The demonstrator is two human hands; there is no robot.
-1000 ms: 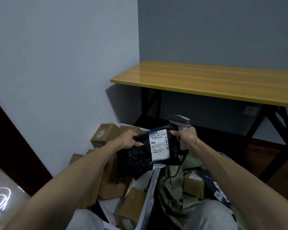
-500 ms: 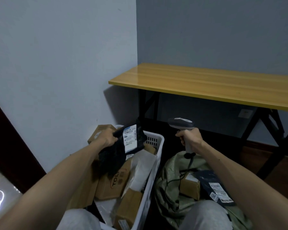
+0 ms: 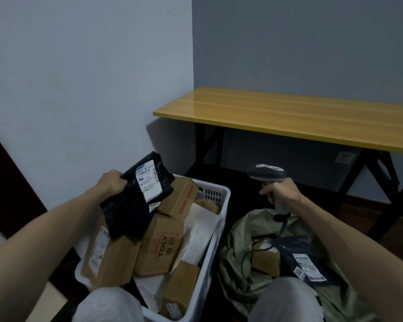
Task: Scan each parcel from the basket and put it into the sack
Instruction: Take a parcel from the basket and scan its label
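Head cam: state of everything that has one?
left hand, grips the black parcel's edge.
black parcel, held above the basket, label up.
right hand, grips the scanner's handle.
scanner, held upright over the sack.
basket, holds boxes and mailers.
sack, open, box and dark mailer inside.

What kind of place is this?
Likely a plain room used for small-scale parcel sorting: a white basket full of cardboard parcels, a green sack on the floor, a barcode scanner in the right hand.
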